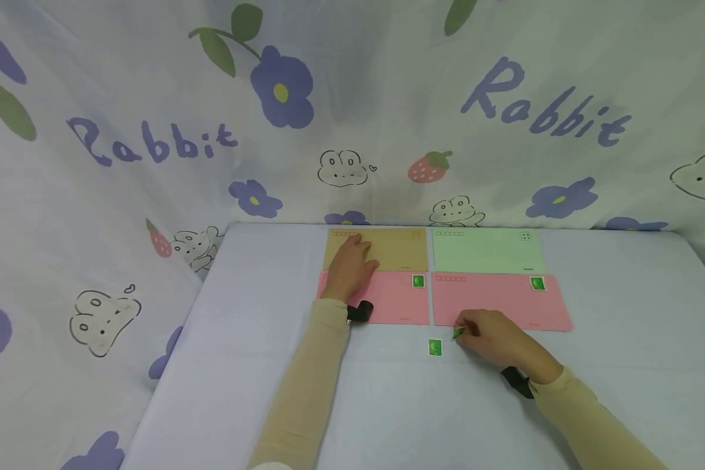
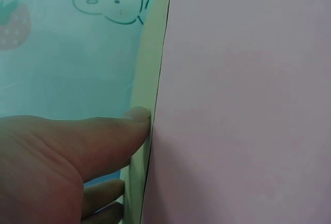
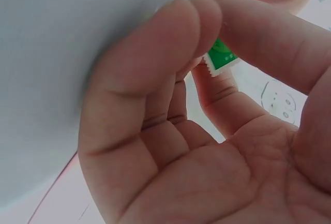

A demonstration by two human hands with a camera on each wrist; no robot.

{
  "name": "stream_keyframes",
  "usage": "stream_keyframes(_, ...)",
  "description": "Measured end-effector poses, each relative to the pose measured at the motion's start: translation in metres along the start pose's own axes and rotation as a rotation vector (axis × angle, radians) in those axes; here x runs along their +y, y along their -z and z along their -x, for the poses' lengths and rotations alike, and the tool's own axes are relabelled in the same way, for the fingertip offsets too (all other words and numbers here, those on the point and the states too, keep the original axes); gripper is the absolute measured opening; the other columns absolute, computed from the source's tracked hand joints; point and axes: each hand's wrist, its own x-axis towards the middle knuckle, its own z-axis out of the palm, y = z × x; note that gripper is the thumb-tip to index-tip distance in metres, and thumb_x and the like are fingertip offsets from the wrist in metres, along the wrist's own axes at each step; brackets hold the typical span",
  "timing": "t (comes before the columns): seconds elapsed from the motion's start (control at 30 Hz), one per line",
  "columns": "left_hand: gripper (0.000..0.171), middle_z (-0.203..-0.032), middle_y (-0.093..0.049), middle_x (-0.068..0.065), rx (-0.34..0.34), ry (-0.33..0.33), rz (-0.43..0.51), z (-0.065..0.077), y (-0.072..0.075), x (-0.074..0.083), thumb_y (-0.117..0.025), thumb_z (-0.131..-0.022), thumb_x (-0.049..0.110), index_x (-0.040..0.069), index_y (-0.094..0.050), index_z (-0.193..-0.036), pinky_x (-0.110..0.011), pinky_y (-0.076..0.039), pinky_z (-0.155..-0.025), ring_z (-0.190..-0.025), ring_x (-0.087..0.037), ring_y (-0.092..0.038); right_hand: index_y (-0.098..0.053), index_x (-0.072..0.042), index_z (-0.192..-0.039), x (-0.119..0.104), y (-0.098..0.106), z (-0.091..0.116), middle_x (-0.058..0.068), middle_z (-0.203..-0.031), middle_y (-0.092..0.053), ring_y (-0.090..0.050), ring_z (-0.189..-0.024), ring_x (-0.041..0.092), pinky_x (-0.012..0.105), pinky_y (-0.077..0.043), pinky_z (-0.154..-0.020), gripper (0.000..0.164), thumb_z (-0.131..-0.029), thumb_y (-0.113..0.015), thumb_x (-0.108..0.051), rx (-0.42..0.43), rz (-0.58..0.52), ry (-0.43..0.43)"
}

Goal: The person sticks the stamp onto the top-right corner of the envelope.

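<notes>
Between the thumb and fingertips of my right hand is a small green postage stamp with a serrated white edge. The hand is just in front of the lower right pink envelope. A second green stamp lies on the table to its left. My left hand rests over the brown envelope and the lower left pink envelope, fingers reaching forward. In the left wrist view its thumb lies along the envelopes' edge. Each pink envelope bears a green stamp at its upper right corner.
A pale green envelope lies at the back right, with a printed stamp box in its corner. The four-sided white table ends at a patterned curtain. Dark wrist straps sit on both wrists.
</notes>
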Motion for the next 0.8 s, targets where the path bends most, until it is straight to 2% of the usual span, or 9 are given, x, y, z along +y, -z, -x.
stream_keyframes(0.27,0.051,-0.157,-0.04,-0.017,0.005,-0.004,-0.005,0.001,0.002,0.001,-0.069,-0.096,0.025,0.001,-0.057,-0.14,-0.038,-0.023,-0.123,-0.149,-0.03,-0.03,-0.071,-0.012,-0.095,-0.002,0.007,0.007,-0.003,-0.081,-0.062,-0.054,-0.076,0.015,0.029,-0.047,-0.064,0.006,-0.089,-0.071,-0.01,0.019,-0.002,-0.02)
stream_keyframes(0.53,0.052,-0.157,-0.04,-0.017,-0.001,-0.005,0.001,0.001,0.002,0.0,-0.069,-0.096,0.025,0.001,-0.057,-0.14,-0.039,-0.023,-0.122,-0.149,-0.03,-0.03,-0.072,-0.011,-0.097,-0.003,0.009,0.006,-0.003,-0.08,-0.06,-0.052,-0.076,0.016,0.027,-0.046,-0.063,0.009,-0.089,-0.071,-0.008,0.046,0.008,-0.033)
stream_keyframes(0.8,0.051,-0.157,-0.04,-0.017,0.002,-0.006,0.002,0.0,0.001,0.0,-0.069,-0.096,0.025,0.001,-0.058,-0.14,-0.039,-0.023,-0.122,-0.149,-0.03,-0.029,-0.073,-0.01,-0.099,-0.003,0.013,0.005,-0.001,-0.087,-0.062,-0.052,-0.08,0.017,0.032,-0.047,-0.07,0.017,-0.092,-0.06,0.0,0.112,0.04,0.036)
